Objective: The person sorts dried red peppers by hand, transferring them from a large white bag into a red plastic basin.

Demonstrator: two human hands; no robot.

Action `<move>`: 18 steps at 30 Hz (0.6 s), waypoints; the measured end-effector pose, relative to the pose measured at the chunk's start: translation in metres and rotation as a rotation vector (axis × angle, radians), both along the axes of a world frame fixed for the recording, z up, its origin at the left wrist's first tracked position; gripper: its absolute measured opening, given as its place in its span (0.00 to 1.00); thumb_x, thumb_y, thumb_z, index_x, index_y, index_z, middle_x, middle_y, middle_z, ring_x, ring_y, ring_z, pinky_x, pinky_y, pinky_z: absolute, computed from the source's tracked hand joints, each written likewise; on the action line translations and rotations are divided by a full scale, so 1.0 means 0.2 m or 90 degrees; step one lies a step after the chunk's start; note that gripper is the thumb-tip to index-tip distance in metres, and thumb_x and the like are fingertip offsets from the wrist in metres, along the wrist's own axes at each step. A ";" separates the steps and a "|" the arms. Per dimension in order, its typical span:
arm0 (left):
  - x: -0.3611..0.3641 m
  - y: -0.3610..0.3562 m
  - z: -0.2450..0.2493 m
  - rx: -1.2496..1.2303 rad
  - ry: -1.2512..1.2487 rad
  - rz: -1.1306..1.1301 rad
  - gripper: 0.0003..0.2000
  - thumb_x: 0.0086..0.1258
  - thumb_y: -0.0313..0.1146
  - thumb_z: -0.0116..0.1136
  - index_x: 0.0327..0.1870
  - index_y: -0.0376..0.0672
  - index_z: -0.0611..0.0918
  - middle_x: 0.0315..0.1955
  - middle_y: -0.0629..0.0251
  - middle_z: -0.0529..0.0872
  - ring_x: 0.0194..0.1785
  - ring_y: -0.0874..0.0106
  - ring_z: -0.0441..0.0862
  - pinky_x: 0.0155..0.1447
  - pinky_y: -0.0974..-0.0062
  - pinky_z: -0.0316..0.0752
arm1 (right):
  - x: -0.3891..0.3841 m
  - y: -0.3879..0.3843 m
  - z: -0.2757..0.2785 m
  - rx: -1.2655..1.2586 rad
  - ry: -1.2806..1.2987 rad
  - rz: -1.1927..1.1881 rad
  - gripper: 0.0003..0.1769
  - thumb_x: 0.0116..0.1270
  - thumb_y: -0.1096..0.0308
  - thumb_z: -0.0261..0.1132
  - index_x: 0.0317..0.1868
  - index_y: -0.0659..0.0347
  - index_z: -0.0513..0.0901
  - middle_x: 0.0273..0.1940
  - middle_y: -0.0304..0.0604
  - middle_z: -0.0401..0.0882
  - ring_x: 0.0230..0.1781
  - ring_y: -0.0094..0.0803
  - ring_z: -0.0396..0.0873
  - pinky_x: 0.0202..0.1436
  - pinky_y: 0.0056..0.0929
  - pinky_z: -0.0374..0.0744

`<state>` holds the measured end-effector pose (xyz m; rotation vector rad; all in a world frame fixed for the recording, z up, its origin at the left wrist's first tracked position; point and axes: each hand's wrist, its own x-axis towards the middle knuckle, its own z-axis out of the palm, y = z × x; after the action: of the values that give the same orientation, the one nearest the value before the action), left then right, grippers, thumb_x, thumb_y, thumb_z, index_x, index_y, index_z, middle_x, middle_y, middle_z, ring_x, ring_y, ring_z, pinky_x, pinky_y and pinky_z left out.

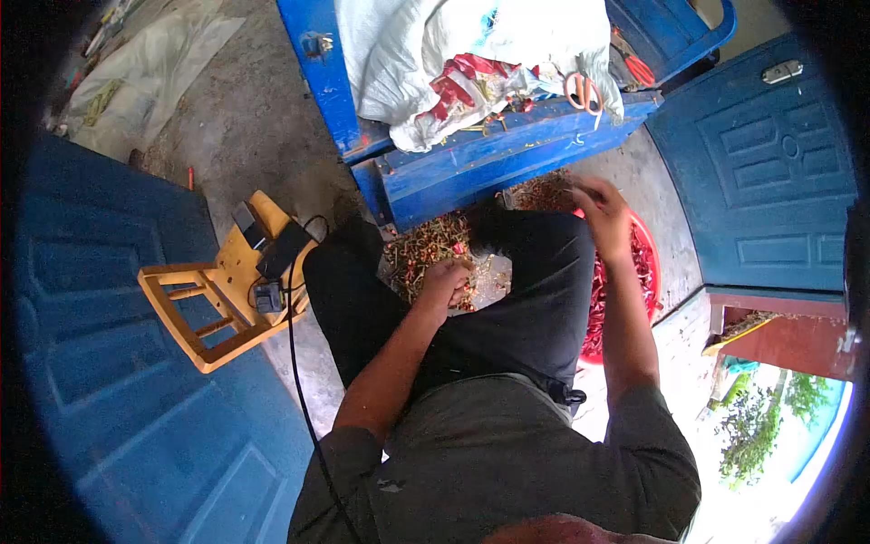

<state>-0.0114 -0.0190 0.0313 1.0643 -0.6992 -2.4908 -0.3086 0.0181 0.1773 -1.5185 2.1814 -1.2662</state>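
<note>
My left hand [444, 283] is closed between my knees, low over a pile of thin stems and reddish bits [419, 252]. Right by its fingers shows a small red piece [459, 247]; what the fist grips is hidden. Beyond my right knee, my right hand [605, 216] is raised near the far rim of a red basin [657, 272]. Its fingers are bent, with the thumb apart from them, and I see nothing held there. Dark red chili peppers [596, 313] fill the basin, partly covered by my forearm and leg.
Ahead stands a blue wooden bench [517, 163] bearing a white woven sack [385, 68], orange-handled scissors [583, 93] and a red-handled tool [639, 70]. A wooden chair [213, 349] with black devices is at left; a black cable [297, 363] runs to me. Blue doors [770, 163] flank both sides.
</note>
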 end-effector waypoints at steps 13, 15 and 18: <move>0.15 -0.02 -0.01 0.015 -0.028 0.123 0.07 0.67 0.28 0.55 0.44 0.39 0.79 0.20 0.79 0.67 0.18 0.84 0.61 0.20 0.81 0.54 | 0.58 -1.05 -0.10 0.114 -0.021 0.067 0.16 0.60 0.60 0.75 0.45 0.60 0.85 0.37 0.44 0.86 0.35 0.28 0.83 0.41 0.29 0.80; 0.13 -0.03 -0.02 0.019 -0.017 0.123 0.07 0.67 0.28 0.55 0.43 0.40 0.79 0.20 0.79 0.67 0.18 0.84 0.60 0.20 0.81 0.54 | 0.51 -1.02 -0.16 0.051 -0.082 0.082 0.14 0.62 0.62 0.73 0.43 0.62 0.85 0.33 0.38 0.85 0.33 0.24 0.81 0.39 0.26 0.79; 0.11 -0.01 -0.01 0.022 -0.015 0.114 0.06 0.67 0.28 0.55 0.42 0.41 0.79 0.19 0.79 0.66 0.17 0.84 0.60 0.20 0.81 0.53 | 0.45 -0.92 -0.12 0.068 -0.348 0.078 0.10 0.67 0.64 0.70 0.44 0.60 0.84 0.39 0.35 0.84 0.36 0.23 0.80 0.39 0.23 0.79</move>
<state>0.0100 -0.0219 0.0297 1.1176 -0.5430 -2.3492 -0.2193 -0.1665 0.1524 -1.0810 1.7455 -1.3076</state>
